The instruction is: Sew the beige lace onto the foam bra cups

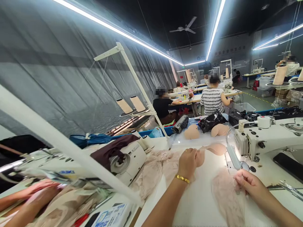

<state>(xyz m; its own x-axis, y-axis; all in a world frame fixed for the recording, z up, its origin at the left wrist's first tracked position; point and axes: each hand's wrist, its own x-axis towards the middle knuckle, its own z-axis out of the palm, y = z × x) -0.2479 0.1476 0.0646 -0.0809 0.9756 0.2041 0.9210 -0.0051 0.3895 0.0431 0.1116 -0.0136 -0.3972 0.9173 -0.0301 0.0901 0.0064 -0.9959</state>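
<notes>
My left hand, with a gold bracelet at the wrist, is closed on a beige bra cup above the white tabletop. Just past it lies a stack of similar beige cups. My right hand pinches the edge of a sheer pale-pink lace piece, which hangs blurred toward the front edge. Close to these fingers is the needle area of a white sewing machine, with a small lamp beside it. More pale lace fabric lies to the left of my left hand.
Scissors and a black phone rest at the right. A clear plastic bin behind carries more cups and black bags. At left, a co-worker's hands work on fabric beside another machine. A thread stand rises between.
</notes>
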